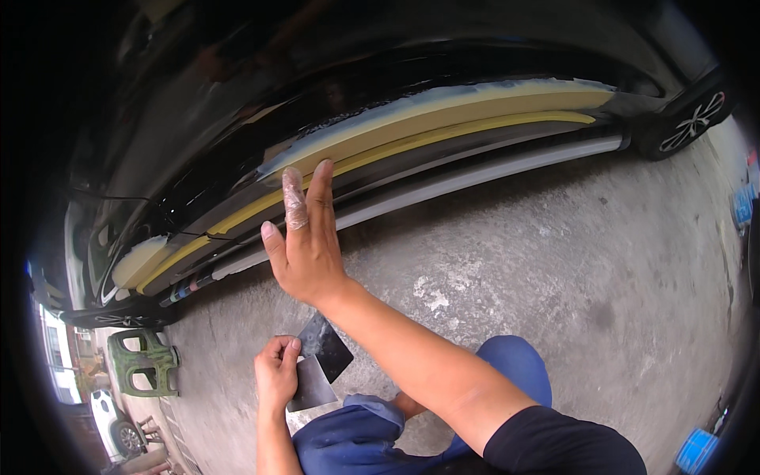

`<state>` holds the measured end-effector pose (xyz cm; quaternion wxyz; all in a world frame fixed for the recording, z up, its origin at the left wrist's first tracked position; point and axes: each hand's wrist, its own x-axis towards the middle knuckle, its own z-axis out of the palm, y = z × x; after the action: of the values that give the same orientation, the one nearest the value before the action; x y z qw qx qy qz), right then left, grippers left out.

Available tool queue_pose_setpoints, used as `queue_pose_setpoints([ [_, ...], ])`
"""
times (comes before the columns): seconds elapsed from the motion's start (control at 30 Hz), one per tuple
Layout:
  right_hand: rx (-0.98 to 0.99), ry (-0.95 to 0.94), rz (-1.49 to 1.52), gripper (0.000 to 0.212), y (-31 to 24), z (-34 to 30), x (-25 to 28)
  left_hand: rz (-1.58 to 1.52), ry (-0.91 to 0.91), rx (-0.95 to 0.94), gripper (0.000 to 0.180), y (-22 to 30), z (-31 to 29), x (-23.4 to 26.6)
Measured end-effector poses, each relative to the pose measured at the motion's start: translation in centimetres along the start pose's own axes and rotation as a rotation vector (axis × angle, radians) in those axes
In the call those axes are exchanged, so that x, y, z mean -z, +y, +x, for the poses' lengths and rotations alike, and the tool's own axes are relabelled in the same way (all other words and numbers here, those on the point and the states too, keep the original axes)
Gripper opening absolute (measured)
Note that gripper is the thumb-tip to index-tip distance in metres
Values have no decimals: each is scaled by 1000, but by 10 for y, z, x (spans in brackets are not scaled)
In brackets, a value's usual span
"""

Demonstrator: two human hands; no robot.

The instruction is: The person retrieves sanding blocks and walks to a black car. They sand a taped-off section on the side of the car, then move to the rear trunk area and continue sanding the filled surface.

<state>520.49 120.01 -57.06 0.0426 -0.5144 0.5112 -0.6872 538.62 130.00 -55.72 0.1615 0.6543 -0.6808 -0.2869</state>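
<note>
Right hand (305,241) is out flat against the lower edge of the car door (237,150), fingers (319,194) straight and together, tips on the band of yellow filler (443,119) that runs along the sill. Nothing in it; the hand lies spread and unclenched, touching only. One finger looks wrapped in thin clear film. I judge the flat palm is for feeling the surface, since the filler stripe sits right under the fingertips.

Left hand (277,376) is low, near the knee, closed around two thin scrapers (321,364), one dark, one grey, fanned apart. Thumb on top, fingers curled under; the blades point up and right, clear of the door. Held back that way, I'd say, to keep the edges off the paint while the other hand checks.

Filler band follows the door's bottom edge from the front wheel arch to near the rear wheel (693,119), grey trim strip just below it. Concrete floor (554,261) under all of it. Blue trouser knees (372,435) at the lower edge. A green frame (142,360) stands well off to the left.
</note>
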Motion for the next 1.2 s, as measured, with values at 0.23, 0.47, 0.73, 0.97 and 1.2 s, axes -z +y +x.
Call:
queue_pose_setpoints([
  [0.23,-58,-95,124,70,-26,-12,-32,-4,-12,-10,17,-3,2,1],
  [0.47,-64,89,317,63,-5,-12,17,-13,-10,3,17,-8,5,-2],
  [0.73,-219,330,273,69,28,22,56,-19,-22,-20,18,-12,6,-4],
  [0.97,-163,232,236,69,10,19,33,11,-32,-32,18,-11,9,-6],
  [1.2,-116,204,-179,69,40,18,74,-7,-24,-29,18,-19,7,-5],
])
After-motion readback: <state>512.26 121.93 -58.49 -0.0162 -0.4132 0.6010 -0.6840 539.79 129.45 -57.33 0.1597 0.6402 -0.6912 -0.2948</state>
